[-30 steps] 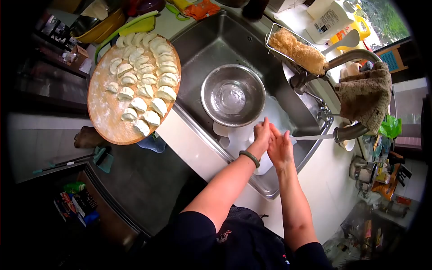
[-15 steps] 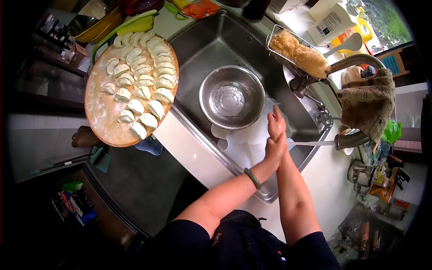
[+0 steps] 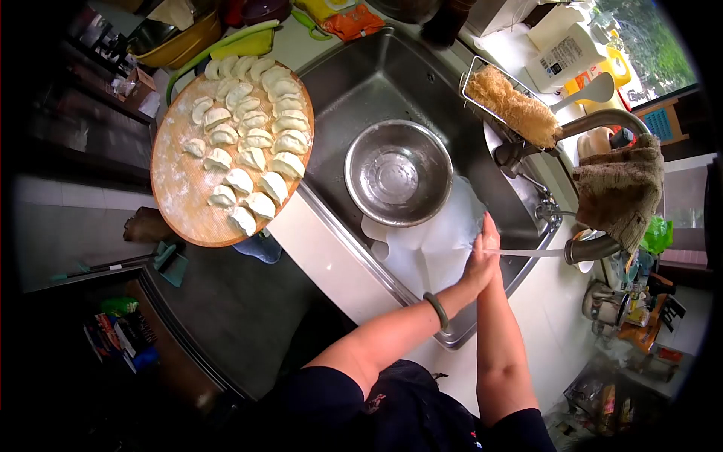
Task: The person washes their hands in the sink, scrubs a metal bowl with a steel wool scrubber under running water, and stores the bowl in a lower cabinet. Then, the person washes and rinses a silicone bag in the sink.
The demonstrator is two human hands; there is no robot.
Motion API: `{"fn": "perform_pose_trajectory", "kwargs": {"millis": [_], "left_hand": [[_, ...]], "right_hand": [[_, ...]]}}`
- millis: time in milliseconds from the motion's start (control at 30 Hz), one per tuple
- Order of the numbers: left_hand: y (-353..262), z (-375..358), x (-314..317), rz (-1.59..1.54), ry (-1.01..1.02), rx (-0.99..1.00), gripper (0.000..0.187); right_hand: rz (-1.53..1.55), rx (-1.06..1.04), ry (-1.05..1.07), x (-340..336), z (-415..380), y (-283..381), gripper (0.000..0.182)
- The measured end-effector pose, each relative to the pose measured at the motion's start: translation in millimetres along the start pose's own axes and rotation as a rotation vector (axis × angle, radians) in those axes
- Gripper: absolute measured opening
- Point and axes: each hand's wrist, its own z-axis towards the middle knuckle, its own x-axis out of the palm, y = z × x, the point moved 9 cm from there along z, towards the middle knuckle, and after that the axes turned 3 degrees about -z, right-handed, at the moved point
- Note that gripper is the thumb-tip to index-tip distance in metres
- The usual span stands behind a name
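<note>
Above the right part of the sink, my left hand, with a bracelet on its wrist, presses against my right hand. Both have their fingers stretched out, with nothing visible between them; the palms are hidden. A stream of water from the faucet reaches the hands. Left of them a metal bowl with a wet, shiny inside stands in the sink. Pale translucent plastic lies beside and below the bowl.
A round wooden board with several dumplings overlaps the sink's left side. A wire rack with a fibrous scrubber stands behind the sink. A brown cloth hangs over the faucet; a white bottle stands near the window.
My hands have moved down and to the right, into the water stream, and lie more closely against each other. The whole view has shifted slightly.
</note>
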Motion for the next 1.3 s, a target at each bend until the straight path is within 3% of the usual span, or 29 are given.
{"fn": "perform_pose_trajectory", "kwargs": {"millis": [67,100,133,167,233,300,367,433,500,600,633,700,767,833,900,967,1033,1100,1200,1233,1300], "left_hand": [[7,0,-13,0.092,-0.109,-0.079,0.061],[8,7,-21,0.148,-0.125,-0.143,0.056],[-4,10,-33,0.182,-0.250,-0.061,0.045],[-3,20,-42,0.203,-0.293,-0.065,0.046],[13,42,-55,0.387,-0.155,-0.346,0.050],[29,62,-74,0.339,-0.211,-0.386,0.055],[33,67,-76,0.383,-0.229,-0.375,0.056],[35,62,-61,-0.148,-0.116,-0.576,0.057],[41,67,-61,-0.260,-0.026,-0.624,0.055],[34,60,-36,-0.432,0.091,-0.551,0.046],[37,51,-28,-0.429,0.090,-0.551,0.046],[15,49,-19,-0.356,0.120,-0.170,0.036],[22,46,-31,-0.426,0.069,-0.171,0.030],[32,50,-51,-0.175,-0.065,-0.205,0.031],[25,48,-55,-0.175,-0.112,-0.218,0.032],[40,41,-55,-0.398,-0.188,-0.407,0.031],[42,43,-49,-0.395,-0.164,-0.332,0.030],[34,37,-47,-0.383,-0.137,-0.252,0.030],[-17,12,-28,-0.078,0.173,-0.055,0.052],[-16,13,-28,-0.076,0.172,-0.053,0.052],[-6,19,-37,-0.470,0.096,-0.063,0.029]], "right_hand": [[-1.262,-0.609,-0.108,12,-26,38,0.045],[-1.198,-0.725,-0.166,23,-36,53,0.043],[-1.257,-0.519,-0.055,23,-35,43,0.043],[-1.270,-0.368,0.032,43,-53,75,0.043],[-1.271,-0.293,0.146,69,-82,107,0.044],[-1.213,-0.730,0.134,86,-115,117,0.043],[-1.108,-0.705,0.135,78,-117,124,0.039],[-0.998,-0.836,0.372,89,-130,140,0.036],[-0.982,-0.851,0.345,87,-139,149,0.035],[-0.848,-0.719,0.242,70,-122,133,0.039],[-0.988,-0.678,0.129,65,-113,125,0.039],[-1.114,-0.625,0.012,63,-110,124,0.040],[-1.362,-0.874,0.113,82,-128,129,0.048],[-1.337,-0.819,0.159,78,-130,120,0.052],[-1.297,-0.734,0.201,75,-131,115,0.053],[-1.382,-0.725,0.201,75,-132,111,0.053],[-1.465,-0.722,0.199,76,-131,109,0.054],[-1.354,-0.681,0.099,70,-126,116,0.055],[-1.396,-0.679,0.152,72,-125,111,0.057],[-1.394,-0.681,0.152,72,-125,111,0.057],[-1.481,-0.670,0.179,74,-127,107,0.058]]}}
